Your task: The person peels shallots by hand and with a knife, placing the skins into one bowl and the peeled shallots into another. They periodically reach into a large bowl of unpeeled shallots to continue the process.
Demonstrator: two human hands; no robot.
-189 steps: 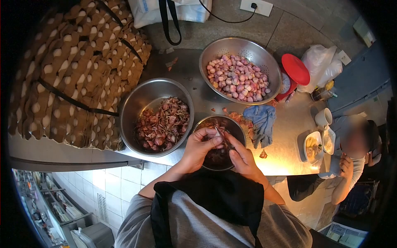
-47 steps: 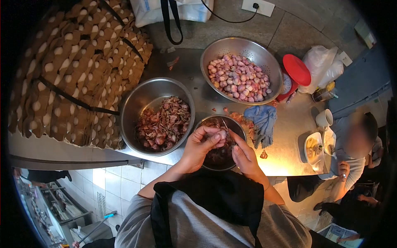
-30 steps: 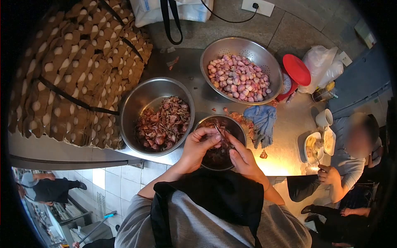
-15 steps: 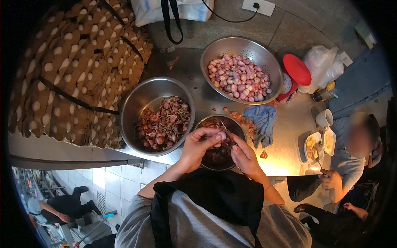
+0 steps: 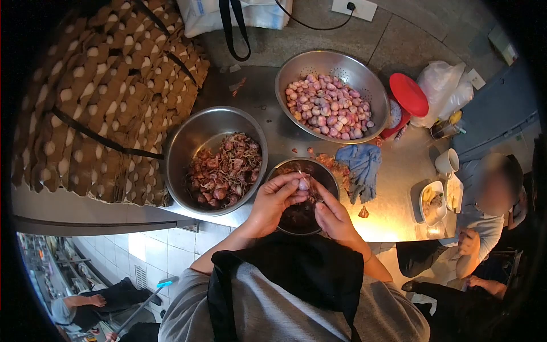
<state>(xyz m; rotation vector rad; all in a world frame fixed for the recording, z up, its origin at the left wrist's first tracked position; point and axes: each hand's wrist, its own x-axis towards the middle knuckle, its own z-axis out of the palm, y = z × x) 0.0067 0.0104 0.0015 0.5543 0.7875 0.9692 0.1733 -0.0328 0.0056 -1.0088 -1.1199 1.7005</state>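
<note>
Over a small steel bowl (image 5: 297, 223) of dark skins, my left hand (image 5: 274, 200) pinches a pale purple shallot (image 5: 303, 183). My right hand (image 5: 335, 215) is closed close beside it, its fingertips near the shallot; a thin knife blade (image 5: 298, 169) shows above them, partly hidden. To the left, a larger steel bowl (image 5: 176, 165) holds unpeeled shallots (image 5: 225, 171) with stringy roots. Behind, a steel colander (image 5: 364, 74) contains peeled pink shallots (image 5: 330, 108).
Stacked egg trays (image 5: 102, 102) fill the left. A blue glove (image 5: 362, 168), loose skins and a red scale (image 5: 407, 97) lie to the right. A person (image 5: 484, 194) sits at the right end by a white dish (image 5: 433, 205); others are on the floor side.
The shallot and the fingertips around it have shifted slightly, with the blade now higher. The seated person's hand has moved from the dish towards their body, and people below have changed posture.
</note>
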